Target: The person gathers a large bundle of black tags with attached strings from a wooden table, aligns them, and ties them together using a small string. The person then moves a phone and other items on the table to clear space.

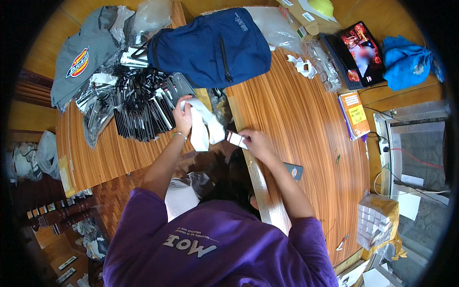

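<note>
Left hand pinches a glossy white strip; right hand seemingly grips a small white box.

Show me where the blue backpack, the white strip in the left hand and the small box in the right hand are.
blue backpack (210, 45): head view, on its front panel beside the zip.
white strip (203, 126): head view, on the hanging middle part.
small box (235, 138): head view, on its white top face.

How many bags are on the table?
2: a navy backpack at the top centre, and a blue cloth bag at the far right by the tablet. Others may be hidden.
</note>
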